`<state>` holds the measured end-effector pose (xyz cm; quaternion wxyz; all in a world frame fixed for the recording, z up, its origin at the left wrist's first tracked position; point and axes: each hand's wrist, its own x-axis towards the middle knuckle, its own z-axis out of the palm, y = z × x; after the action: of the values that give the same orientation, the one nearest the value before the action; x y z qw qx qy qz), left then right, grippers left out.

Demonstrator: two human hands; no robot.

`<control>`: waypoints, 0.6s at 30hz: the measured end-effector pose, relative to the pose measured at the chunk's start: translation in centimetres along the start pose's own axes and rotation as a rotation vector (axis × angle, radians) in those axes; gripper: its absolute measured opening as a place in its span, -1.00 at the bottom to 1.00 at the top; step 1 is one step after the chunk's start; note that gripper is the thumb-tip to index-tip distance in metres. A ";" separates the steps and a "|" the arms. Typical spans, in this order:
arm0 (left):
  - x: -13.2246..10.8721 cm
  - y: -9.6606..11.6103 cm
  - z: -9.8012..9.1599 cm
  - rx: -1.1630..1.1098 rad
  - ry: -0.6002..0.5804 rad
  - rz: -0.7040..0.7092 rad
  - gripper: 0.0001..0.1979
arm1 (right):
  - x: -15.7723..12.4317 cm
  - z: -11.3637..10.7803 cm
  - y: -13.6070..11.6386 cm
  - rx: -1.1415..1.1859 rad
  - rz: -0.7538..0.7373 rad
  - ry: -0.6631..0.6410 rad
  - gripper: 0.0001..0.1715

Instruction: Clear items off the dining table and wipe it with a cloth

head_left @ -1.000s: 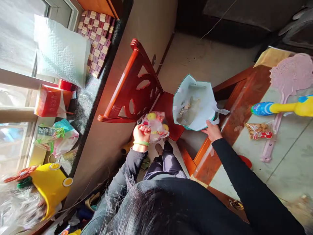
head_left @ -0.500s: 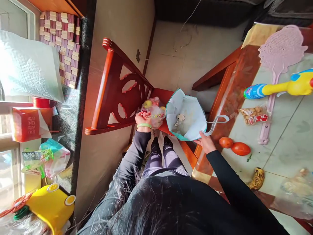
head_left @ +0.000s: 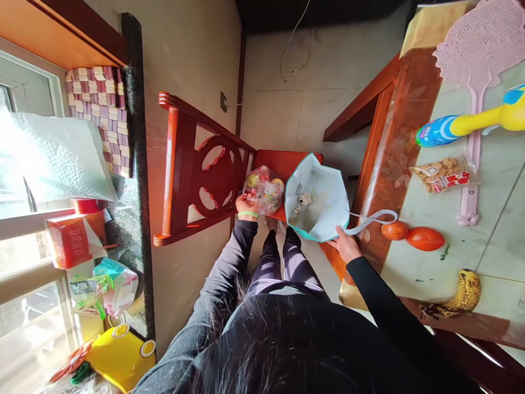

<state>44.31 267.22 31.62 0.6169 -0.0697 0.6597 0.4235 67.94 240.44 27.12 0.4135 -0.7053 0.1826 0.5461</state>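
Observation:
My left hand [head_left: 246, 204] grips a clear plastic bag [head_left: 266, 189] filled with small colourful items, held over the seat of a red wooden chair [head_left: 197, 169]. My right hand [head_left: 345, 244] holds the near rim of an open white bag with teal edging [head_left: 324, 191], its mouth facing me; a few pale bits lie inside. The two bags touch side by side above the chair seat. A white strap [head_left: 371, 219] of the bag trails toward the table.
To the right is a table [head_left: 471, 219] with two tomatoes [head_left: 412, 235], a spotted banana [head_left: 461, 293], a snack packet [head_left: 441, 172], a pink swatter [head_left: 479, 60] and a yellow-blue toy [head_left: 471, 123]. On the left, a dark windowsill [head_left: 135, 180] carries boxes, bags and a yellow toy.
The view has swung so the chair and bags sit lower and more centred; tomatoes and banana came into sight. My hands keep hold of both bags, now closer together.

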 end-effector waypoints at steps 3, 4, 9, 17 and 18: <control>0.1 0.2 0.4 -0.019 0.073 0.003 -0.69 | 0.4 0.1 0.2 0.019 -0.041 -0.020 -0.67; 0.0 0.3 0.5 -0.012 0.085 -0.004 -0.71 | 0.5 0.1 0.2 0.020 -0.050 -0.022 -0.65; -0.7 0.6 0.1 0.080 0.117 -0.108 -0.87 | 0.5 -0.2 0.4 0.017 -0.096 -0.025 -0.59; -2.1 0.5 -0.3 0.168 0.060 -0.183 -0.85 | -2.6 -0.3 -0.6 0.021 -0.153 -0.046 -0.54; -2.2 0.5 -0.2 0.182 0.064 -0.183 -0.85 | -3.1 -0.2 -0.7 0.015 -0.168 -0.038 -0.53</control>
<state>44.36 266.43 33.70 0.6355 -0.0869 0.7055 0.3014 67.54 240.09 30.24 0.4665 -0.7045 0.1192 0.5214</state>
